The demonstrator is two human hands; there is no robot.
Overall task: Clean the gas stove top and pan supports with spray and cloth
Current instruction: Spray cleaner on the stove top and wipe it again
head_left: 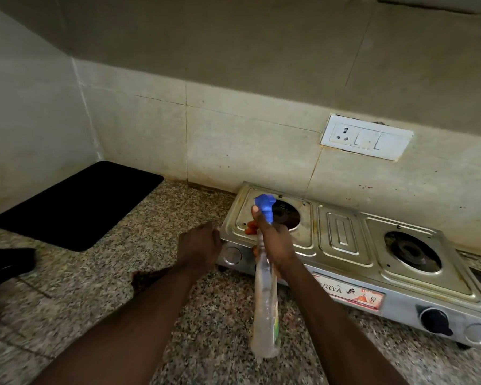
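Note:
A steel two-burner gas stove [342,237] stands on the granite counter against the tiled wall. Both burner wells are bare, with no pan supports on them. My right hand [274,240] grips the neck of a clear spray bottle [265,307] with a blue nozzle [265,207], and the nozzle is tipped over the left burner well [288,215]. My left hand [199,247] holds the stove's front left corner. A black knob [435,320] sits on the stove's front at the right. I see no cloth.
A black mat [78,204] lies on the counter in the left corner. A dark object [6,262] shows at the left edge. A white socket and switch plate [365,137] is on the wall behind the stove. A dark brown stain [142,277] marks the granite.

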